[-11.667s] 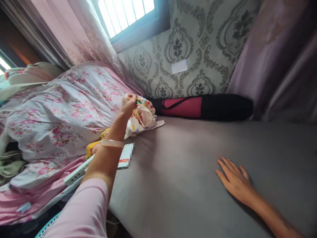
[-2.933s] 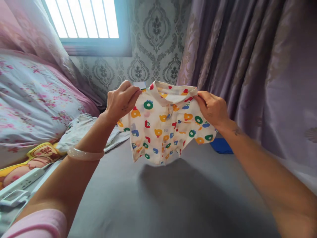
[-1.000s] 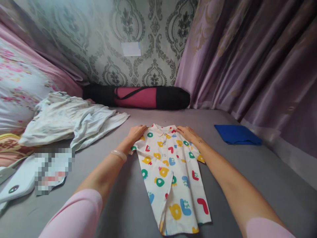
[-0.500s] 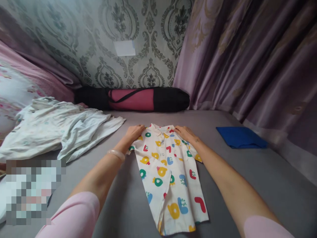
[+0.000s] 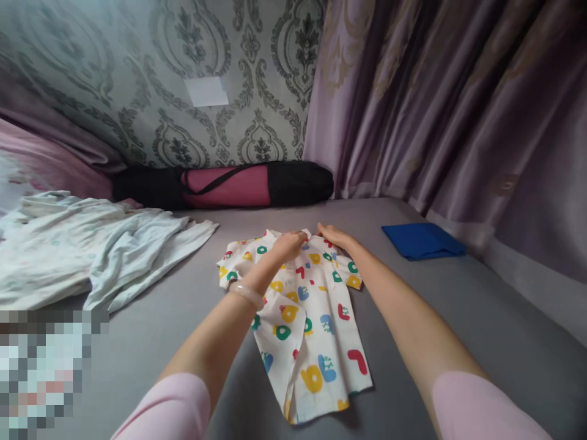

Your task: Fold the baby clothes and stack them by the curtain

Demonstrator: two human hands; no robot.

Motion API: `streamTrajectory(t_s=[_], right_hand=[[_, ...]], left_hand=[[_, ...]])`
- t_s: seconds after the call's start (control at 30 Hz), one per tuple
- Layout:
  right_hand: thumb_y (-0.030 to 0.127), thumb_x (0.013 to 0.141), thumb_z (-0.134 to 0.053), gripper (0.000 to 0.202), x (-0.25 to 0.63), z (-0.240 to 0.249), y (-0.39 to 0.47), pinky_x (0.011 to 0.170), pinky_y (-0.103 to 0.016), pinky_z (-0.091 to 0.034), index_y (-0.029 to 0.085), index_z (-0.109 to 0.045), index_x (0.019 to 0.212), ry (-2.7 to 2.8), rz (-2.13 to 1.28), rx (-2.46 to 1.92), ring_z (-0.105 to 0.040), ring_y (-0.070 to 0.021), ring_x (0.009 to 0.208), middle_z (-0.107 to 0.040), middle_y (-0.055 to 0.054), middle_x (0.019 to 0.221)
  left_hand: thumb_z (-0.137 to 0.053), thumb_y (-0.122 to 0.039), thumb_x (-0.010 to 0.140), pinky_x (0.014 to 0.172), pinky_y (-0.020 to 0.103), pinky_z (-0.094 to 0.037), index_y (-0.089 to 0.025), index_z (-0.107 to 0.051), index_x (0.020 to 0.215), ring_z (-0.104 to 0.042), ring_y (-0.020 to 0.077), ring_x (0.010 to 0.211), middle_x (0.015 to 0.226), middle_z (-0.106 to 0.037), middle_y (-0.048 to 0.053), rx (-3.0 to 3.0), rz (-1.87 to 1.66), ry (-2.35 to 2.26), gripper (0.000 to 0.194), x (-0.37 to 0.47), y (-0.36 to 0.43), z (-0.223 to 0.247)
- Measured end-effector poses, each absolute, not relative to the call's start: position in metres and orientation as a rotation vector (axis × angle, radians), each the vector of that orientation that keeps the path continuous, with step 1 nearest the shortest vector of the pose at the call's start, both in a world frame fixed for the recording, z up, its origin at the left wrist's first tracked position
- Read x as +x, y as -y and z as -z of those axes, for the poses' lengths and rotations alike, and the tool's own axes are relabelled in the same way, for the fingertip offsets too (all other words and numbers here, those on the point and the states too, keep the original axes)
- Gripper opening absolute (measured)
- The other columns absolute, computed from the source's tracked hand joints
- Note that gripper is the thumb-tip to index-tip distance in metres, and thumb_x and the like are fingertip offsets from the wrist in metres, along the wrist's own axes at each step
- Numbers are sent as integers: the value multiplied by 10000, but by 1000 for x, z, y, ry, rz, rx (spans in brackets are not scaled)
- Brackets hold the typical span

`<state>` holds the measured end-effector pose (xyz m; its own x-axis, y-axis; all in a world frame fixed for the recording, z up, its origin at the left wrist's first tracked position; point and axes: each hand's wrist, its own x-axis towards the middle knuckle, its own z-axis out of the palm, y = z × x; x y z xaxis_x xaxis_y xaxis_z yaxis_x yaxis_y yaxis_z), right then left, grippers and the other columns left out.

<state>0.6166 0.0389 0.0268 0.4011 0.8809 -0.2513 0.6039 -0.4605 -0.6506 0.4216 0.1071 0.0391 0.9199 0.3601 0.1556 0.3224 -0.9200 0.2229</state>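
A short-sleeved button-up shirt (image 5: 316, 330), white with colourful letter-like prints, lies front side up on the grey sheet, collar away from me. Its lower left front edge is turned over in a slanting fold. My left hand (image 5: 290, 245) reaches across the upper chest, fingers bent and closed at the collar; a pale bangle (image 5: 247, 294) circles that wrist. At the collar's right side and shoulder, my right hand (image 5: 334, 236) has its fingers closed on the cloth, partly hidden from view. The left sleeve lies spread out, free of both hands.
Pale crumpled clothes (image 5: 114, 250) lie on the left. A folded blue cloth (image 5: 422, 239) rests on the right of the grey sheet (image 5: 183, 342). Against the patterned wall lies a long black-and-pink bag (image 5: 229, 186). Purple curtains (image 5: 389, 110) hang at the right.
My left hand has left the left shoulder and moved right to the collar, uncovering the left sleeve. The right hand stays near the right shoulder. The view has shifted slightly.
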Motion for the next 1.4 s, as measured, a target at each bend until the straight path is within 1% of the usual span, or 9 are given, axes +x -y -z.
streamTrajectory(t_s=[0.17,0.33,0.47,0.57,0.7,0.83,1.0,1.2,1.4], right_hand=[[565,965,-332,563,618,-31,-30,602,-240,-440,168,-632,702,1205,-887,-2191,-564,-141,581,-633,-40,647],[608,880,-510,507,635,-39,-5,492,-253,-444,155,-629,685,1049,-1146,-2162,-560,-142,497,-648,-47,609],[454,720,-765,321,656,-49,20,534,-268,-501,143,-688,723,891,-1420,-2034,-642,-179,571,-723,-76,717],[293,667,-811,188,670,-55,41,590,-255,-517,155,-687,699,896,-1391,-1963,-661,-176,635,-726,-63,729],[183,707,-750,122,672,-56,63,643,-231,-531,160,-632,685,789,-1193,-1859,-655,-146,683,-705,-45,726],[170,786,-640,41,652,-42,65,644,-252,-539,160,-615,818,612,-878,-1929,-665,-162,721,-712,-69,830],[242,899,-463,222,623,-23,56,697,-264,-503,156,-574,1070,509,-518,-2061,-645,-209,901,-683,-113,1031],[327,974,-380,289,608,-17,73,835,-341,-432,215,-610,1109,1018,43,-2493,-612,-260,1004,-655,-117,1090],[313,1007,-275,369,606,-13,80,829,-386,-430,196,-561,1208,1040,52,-2746,-621,-288,1020,-617,-161,1158]], left_hand=[[-367,-262,962,1117,426,-329,-103,-521,1270,-446,251,1317,1380,-516,177,2880,-395,-577,380,449,-78,1],[-264,-367,999,1177,434,-222,-77,-404,1409,-297,268,1421,1516,-365,157,2856,-307,-717,521,447,-73,18],[-243,-377,999,1187,417,-202,-88,-387,1432,-279,257,1430,1533,-341,138,2859,-275,-747,540,447,-72,14],[-225,-388,998,1186,411,-201,-104,-384,1437,-279,250,1431,1535,-339,127,2853,-280,-740,546,446,-71,13],[-218,-437,992,1183,418,-197,-141,-381,1444,-274,253,1433,1536,-343,113,2841,-304,-742,564,446,-71,15],[-201,-501,984,1185,422,-182,-161,-358,1463,-266,255,1436,1545,-328,107,2834,-302,-750,608,446,-69,15],[-177,-530,979,1182,432,-178,-195,-322,1487,-235,262,1447,1559,-302,90,2845,-274,-736,626,445,-69,15],[-224,-541,971,1175,448,-184,-214,-349,1476,-222,285,1449,1567,-280,95,2881,-238,-728,614,444,-68,12],[-242,-539,968,1172,457,-177,-189,-363,1467,-205,300,1453,1567,-270,121,2886,-218,-744,621,444,-68,12]])
